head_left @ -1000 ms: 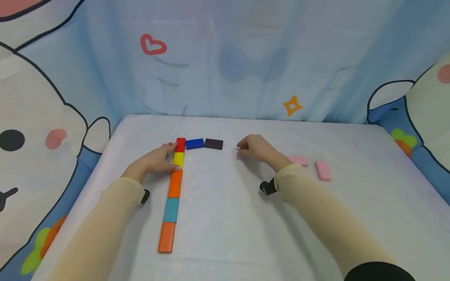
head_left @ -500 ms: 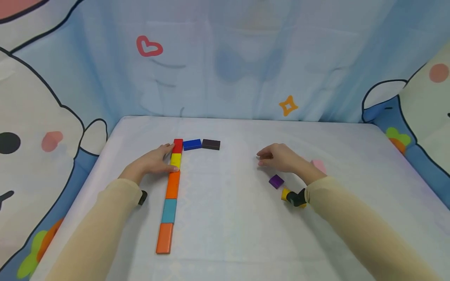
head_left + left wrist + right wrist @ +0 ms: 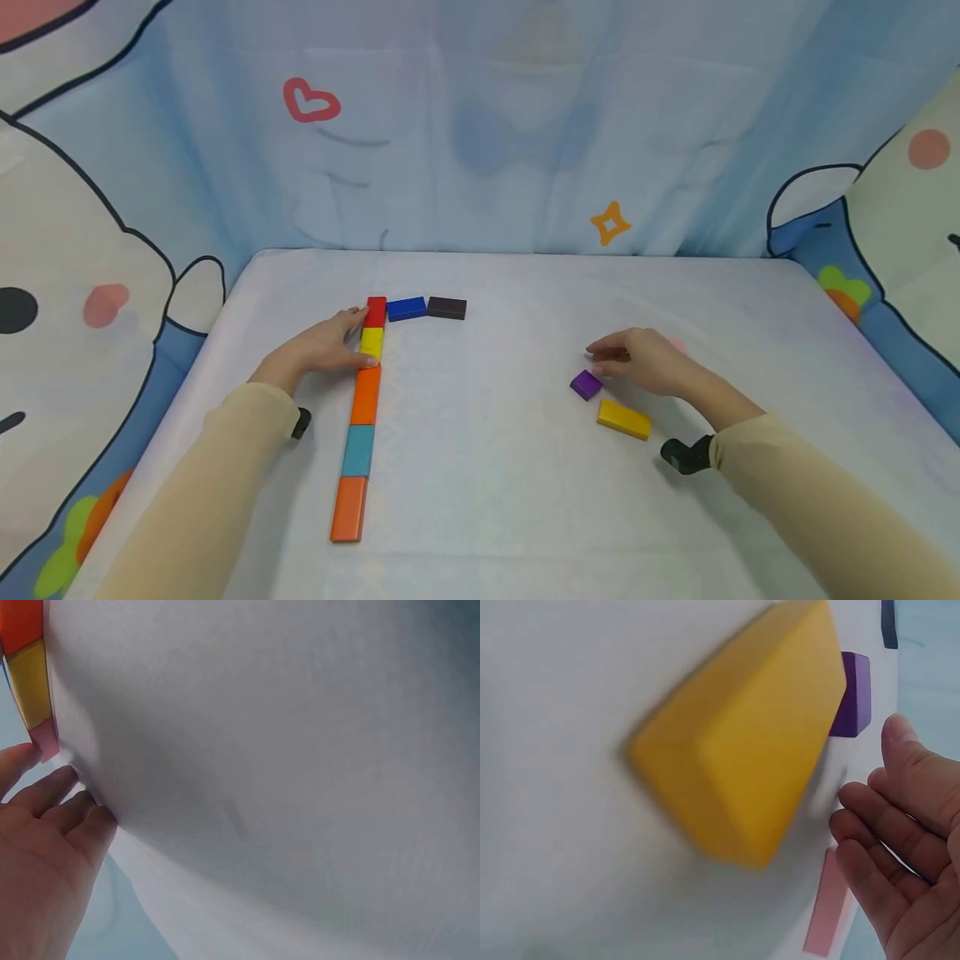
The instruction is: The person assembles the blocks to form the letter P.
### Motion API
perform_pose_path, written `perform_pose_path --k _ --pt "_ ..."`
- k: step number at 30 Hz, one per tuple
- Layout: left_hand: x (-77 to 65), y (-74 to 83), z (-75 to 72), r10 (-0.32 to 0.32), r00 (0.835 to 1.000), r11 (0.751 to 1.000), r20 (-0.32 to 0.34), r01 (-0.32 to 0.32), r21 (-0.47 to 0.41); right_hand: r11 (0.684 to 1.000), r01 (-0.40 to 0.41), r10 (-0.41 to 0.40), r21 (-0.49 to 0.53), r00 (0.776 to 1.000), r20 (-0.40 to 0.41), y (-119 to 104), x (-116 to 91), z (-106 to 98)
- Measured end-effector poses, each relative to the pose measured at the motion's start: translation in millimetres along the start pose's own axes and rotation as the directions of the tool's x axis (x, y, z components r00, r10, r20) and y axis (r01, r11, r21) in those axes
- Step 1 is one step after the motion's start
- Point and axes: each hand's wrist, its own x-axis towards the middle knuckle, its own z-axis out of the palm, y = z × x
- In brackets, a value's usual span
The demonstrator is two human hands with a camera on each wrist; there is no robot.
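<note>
My left hand (image 3: 321,344) rests beside a straight column of blocks on the left, its index fingertip at the red block (image 3: 376,312) and its thumb at the lower end of the yellow block (image 3: 372,342). In the left wrist view, the relaxed fingers (image 3: 56,787) lie alongside the column's end. Below come an orange block (image 3: 365,396), a teal block (image 3: 357,451) and another orange block (image 3: 348,509). Over on the right, my right hand (image 3: 645,360) hovers with loosely bent fingers and nothing between them, its thumb close to a small purple block (image 3: 586,385).
A blue block (image 3: 407,308) and a black block (image 3: 446,308) extend rightward from the red one. Nearer me than the purple block lies a thick yellow-orange block (image 3: 624,419). A pink block (image 3: 829,900) is partly hidden behind my right hand. A patterned curtain (image 3: 525,125) hangs behind the table.
My right hand has moved right and nearer me, away from the black block, uncovering the purple and yellow-orange blocks and covering the pink ones. My left hand stays at the column.
</note>
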Motion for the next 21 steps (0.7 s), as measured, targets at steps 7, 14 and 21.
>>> perform_pose_path --k 7,14,21 --pt "1.1 -0.7 0.5 -0.005 1.000 1.000 -0.002 0.005 0.001 1.000 -0.004 0.005 0.021 1.000 -0.029 6.8 -17.0 5.5" --pt "2.1 -2.8 1.4 0.004 1.000 1.000 0.002 -0.004 -0.006 0.998 0.052 -0.051 0.030 0.998 -0.036 6.3 -19.4 12.0" --pt "2.2 -1.3 1.2 0.011 1.000 1.000 -0.004 -0.011 0.004 0.995 0.102 -0.101 0.019 0.994 -0.033 3.8 -17.7 12.2"
